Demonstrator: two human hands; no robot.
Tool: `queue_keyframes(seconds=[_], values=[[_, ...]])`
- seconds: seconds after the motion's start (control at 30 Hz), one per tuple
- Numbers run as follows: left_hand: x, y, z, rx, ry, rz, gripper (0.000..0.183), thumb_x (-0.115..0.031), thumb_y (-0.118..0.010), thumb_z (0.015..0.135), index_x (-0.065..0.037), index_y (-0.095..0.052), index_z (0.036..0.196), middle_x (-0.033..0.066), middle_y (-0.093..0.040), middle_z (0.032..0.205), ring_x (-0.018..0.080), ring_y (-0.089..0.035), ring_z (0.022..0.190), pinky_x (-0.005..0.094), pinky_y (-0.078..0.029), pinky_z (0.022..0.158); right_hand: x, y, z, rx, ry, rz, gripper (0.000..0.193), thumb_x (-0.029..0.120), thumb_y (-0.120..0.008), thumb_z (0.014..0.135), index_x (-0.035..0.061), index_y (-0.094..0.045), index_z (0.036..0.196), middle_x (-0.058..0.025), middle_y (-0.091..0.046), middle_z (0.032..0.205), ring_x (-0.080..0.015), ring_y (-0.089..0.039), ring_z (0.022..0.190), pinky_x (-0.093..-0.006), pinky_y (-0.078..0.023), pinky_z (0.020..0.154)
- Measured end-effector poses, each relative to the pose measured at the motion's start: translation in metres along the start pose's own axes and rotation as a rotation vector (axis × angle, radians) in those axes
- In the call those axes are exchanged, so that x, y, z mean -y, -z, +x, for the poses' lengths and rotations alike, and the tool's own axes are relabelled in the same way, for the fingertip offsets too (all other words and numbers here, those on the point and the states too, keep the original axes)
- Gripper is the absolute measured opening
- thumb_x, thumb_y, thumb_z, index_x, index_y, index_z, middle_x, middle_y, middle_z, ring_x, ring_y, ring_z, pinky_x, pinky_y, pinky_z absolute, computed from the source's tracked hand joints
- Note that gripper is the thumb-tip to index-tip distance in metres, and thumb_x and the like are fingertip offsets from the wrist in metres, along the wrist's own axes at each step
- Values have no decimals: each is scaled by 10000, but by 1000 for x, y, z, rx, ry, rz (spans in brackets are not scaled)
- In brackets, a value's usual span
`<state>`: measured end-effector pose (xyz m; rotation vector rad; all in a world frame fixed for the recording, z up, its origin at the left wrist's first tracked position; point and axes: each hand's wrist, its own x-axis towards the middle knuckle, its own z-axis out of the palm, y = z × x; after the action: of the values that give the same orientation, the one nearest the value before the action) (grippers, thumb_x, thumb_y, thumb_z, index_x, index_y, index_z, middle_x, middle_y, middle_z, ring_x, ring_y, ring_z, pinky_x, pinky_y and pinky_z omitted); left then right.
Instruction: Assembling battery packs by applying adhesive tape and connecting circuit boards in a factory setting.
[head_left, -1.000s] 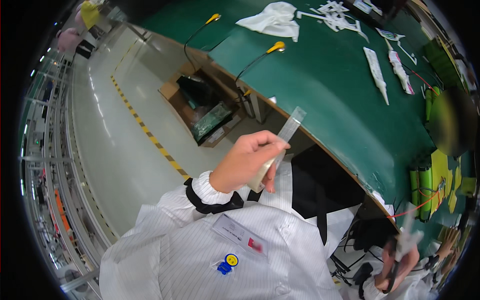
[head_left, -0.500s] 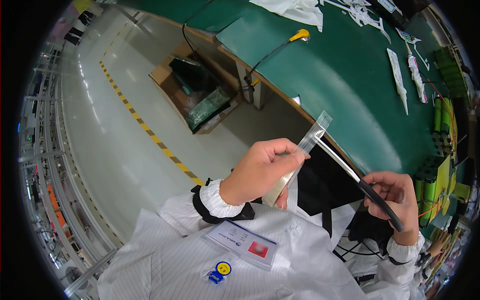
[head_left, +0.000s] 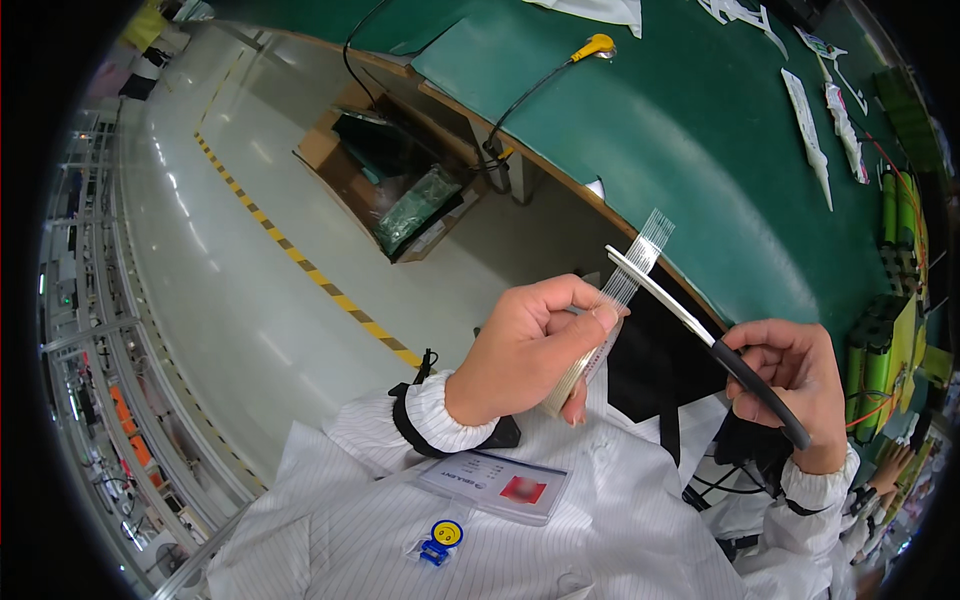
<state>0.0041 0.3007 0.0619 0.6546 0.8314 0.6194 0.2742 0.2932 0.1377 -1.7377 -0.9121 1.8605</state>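
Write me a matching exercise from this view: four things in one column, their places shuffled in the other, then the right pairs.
Things
1. Tool
2. Strips
3. Box
4. Badge

Places
A. On the floor
B. In the left hand
C. On the front of the white coat
D. In the right hand

Pairs: 1-D, 2-B, 3-A, 4-C

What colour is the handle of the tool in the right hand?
Black. The handle shows best in the head view.
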Motion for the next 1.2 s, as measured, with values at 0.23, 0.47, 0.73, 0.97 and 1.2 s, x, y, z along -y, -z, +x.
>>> queue_keyframes(seconds=[0.23,0.47,0.73,0.97,1.2], values=[[-1,1,0,-18,27,3,241,-165,-506,1036,57,-576,1102,103,-617,674,189,-625,448,360,-560,454,-1,1,4,0,-1,-33,505,-24,-857,612,-112,-653,1066,-76,-700,754,-77,-656,637,-184,-531,628],[-1,-2,-2,-45,12,-72,191,-148,-550,1021,31,-595,1069,60,-598,634,151,-604,435,295,-509,419,2,1,3,44,7,2,500,-27,-863,610,-106,-660,1060,-57,-694,740,-60,-641,628,-170,-506,612],[-1,-1,-1,-15,10,2,238,-160,-492,1041,53,-579,1106,108,-616,667,197,-622,437,369,-567,455,-1,3,7,55,6,-18,466,-34,-856,618,-109,-665,1036,-52,-688,722,-56,-636,618,-166,-500,595],[1,0,-1,-30,11,-4,236,-159,-494,1041,50,-583,1107,112,-618,657,200,-622,434,370,-561,445,1,3,9,45,7,-44,441,-24,-849,628,-126,-667,1016,-79,-694,707,-72,-656,604,-170,-507,558],[1,-1,-1,-62,30,-59,201,-164,-549,1023,19,-602,1090,81,-616,606,152,-599,429,301,-520,434,4,6,10,56,-13,-35,432,-26,-848,624,-131,-672,1004,-77,-691,704,-69,-652,594,-164,-502,552]])
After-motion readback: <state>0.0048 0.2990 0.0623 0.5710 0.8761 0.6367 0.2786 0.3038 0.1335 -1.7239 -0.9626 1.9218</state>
